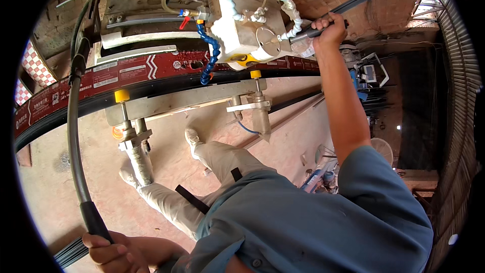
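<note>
My left hand (113, 255), at the lower left, is wrapped round the black grip (95, 222) of a long grey metal lever (75, 141) that rises to the machine. My right arm stretches up to the right, and my right hand (331, 30) is closed round the black handle (314, 32) of a lever at the side of the pale machine head (232, 35). Beneath the head lies a long profile (121, 71) covered in dark red printed film. Two clamps with yellow tips, a left clamp (134, 139) and a right clamp (257, 103), stand on its near side.
A blue segmented hose (208, 45) and a white segmented hose (290, 10) hang about the machine head. Near the blue one is a small red valve handle (185, 23). Dark rods (70, 253) lie low on the left. Tools and equipment (323, 177) stand on the floor to the right.
</note>
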{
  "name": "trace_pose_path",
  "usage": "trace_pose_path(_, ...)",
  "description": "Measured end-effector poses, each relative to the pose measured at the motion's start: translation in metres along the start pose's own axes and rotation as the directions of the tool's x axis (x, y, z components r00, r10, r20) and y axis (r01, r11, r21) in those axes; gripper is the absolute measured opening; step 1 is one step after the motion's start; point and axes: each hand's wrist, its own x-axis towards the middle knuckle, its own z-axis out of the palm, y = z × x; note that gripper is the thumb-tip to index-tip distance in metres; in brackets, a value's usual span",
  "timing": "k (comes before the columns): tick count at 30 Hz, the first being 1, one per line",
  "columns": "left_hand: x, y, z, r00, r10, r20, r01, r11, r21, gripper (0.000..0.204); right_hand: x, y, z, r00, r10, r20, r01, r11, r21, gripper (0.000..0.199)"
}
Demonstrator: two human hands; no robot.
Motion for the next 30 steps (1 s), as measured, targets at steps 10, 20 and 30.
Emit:
trace_pose_path(10, -0.028, -0.028, 0.017, 0.943, 0.278, -0.185, -0.289, 0.957, -0.038, 0.026, 0.015, 0.014, -0.006, 0.999, -0.046, -0.017, 0.045, 0.999, -0.012, 0.020)
trace_pose_path(20, -0.031, -0.032, 0.014, 0.945, 0.271, -0.186, -0.284, 0.957, -0.050, 0.029, 0.008, 0.012, 0.002, 0.996, -0.080, -0.041, 0.076, 0.994, -0.077, 0.020)
trace_pose_path(30, -0.034, -0.028, 0.015, 0.953, 0.240, -0.186, -0.247, 0.969, -0.015, 0.030, 0.011, 0.014, -0.004, 0.997, -0.074, -0.013, 0.073, 0.995, -0.071, 0.019)
